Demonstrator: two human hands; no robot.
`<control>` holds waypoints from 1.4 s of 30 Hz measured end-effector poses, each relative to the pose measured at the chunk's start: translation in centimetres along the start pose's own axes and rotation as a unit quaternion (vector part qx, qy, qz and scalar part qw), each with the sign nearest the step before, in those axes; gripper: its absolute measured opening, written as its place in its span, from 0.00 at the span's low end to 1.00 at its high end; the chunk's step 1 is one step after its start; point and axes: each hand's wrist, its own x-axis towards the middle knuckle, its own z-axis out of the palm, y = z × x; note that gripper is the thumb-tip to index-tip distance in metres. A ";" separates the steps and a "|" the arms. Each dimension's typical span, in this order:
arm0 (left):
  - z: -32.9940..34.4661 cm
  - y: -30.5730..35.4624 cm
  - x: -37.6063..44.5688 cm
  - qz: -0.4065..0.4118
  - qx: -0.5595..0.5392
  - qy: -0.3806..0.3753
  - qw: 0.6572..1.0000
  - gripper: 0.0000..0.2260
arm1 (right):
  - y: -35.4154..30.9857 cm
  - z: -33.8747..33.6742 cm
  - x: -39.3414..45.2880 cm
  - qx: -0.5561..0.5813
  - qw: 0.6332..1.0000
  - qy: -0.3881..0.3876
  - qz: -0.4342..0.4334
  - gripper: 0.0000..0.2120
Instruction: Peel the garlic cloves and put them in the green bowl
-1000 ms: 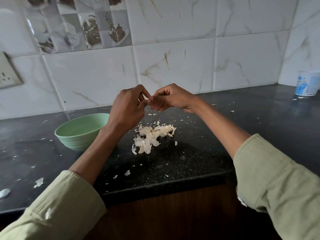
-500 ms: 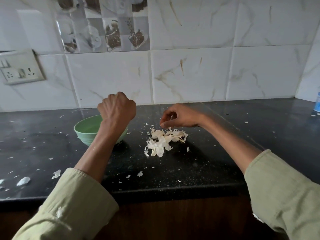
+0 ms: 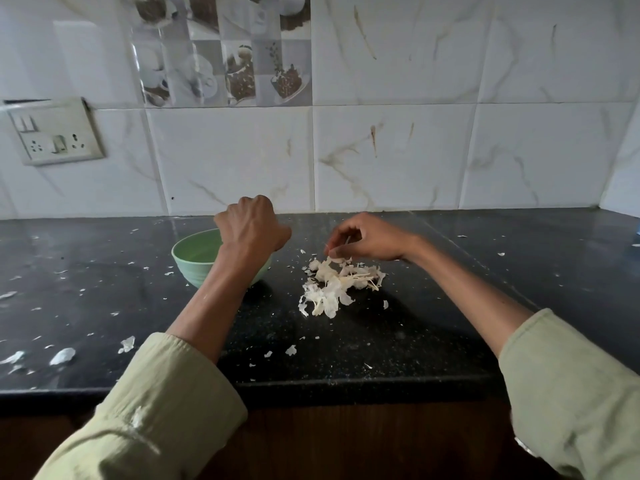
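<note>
My left hand [image 3: 252, 226] hangs curled over the green bowl [image 3: 194, 255]; whether it holds a clove I cannot tell. My right hand [image 3: 367, 239] pinches a papery scrap just above the pile of garlic skins [image 3: 337, 284] beneath its fingertips. Cloves are small, firm and slick once bare, so I judge a fingertip pinch across the middle best
</note>
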 end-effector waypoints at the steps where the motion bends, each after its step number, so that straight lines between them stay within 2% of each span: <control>1: 0.1 -0.1 0.1 0.006 0.005 0.001 1.000 0.10 | 0.0 -0.2 -0.1 0.020 1.000 -0.002 0.006 0.11; 4: 0.4 -0.1 0.4 0.017 0.002 0.011 1.000 0.08 | 0.0 -0.8 -0.4 0.077 0.997 -0.015 0.022 0.10; 6: 0.7 -0.1 0.6 0.035 -0.007 0.017 0.999 0.04 | -0.1 -1.0 -0.5 0.113 0.993 -0.014 0.024 0.09; 9: 1.2 -0.3 0.9 0.063 -0.023 0.021 0.998 0.07 | -0.1 -1.3 -0.7 0.162 0.986 -0.001 0.031 0.09; 16: 1.8 -0.3 1.4 0.103 -0.047 0.031 0.993 0.07 | -0.1 -1.7 -1.1 0.174 0.983 0.000 0.058 0.10; 22: 2.2 -0.1 1.1 0.144 -0.060 0.004 0.988 0.06 | -0.4 -2.2 -1.4 0.165 0.983 0.012 0.078 0.24; 24: 2.2 -0.1 1.1 0.165 -0.050 0.013 0.985 0.05 | -0.2 -2.4 -1.3 0.171 0.981 0.021 0.087 0.20; 26: 2.3 0.3 0.9 0.214 -0.037 0.061 0.974 0.05 | 0.0 -2.7 -1.3 0.185 0.978 0.030 0.093 0.16; 28: 2.4 1.2 0.4 0.271 -0.106 0.084 0.953 0.06 | 0.0 -3.0 -1.4 0.205 0.974 0.036 0.094 0.15; 30: 2.9 2.2 -0.2 0.303 -0.184 0.044 0.934 0.10 | -0.1 -3.1 -1.4 0.221 0.970 0.047 0.094 0.15; 34: 4.5 3.0 -0.7 0.285 -0.227 -0.042 0.930 0.18 | 0.0 -3.3 -1.4 0.228 0.968 0.050 0.098 0.12; 42: 6.1 3.3 -0.5 0.247 -0.272 -0.063 0.928 0.11 | -0.3 -3.1 -1.6 0.215 0.969 0.002 0.125 0.07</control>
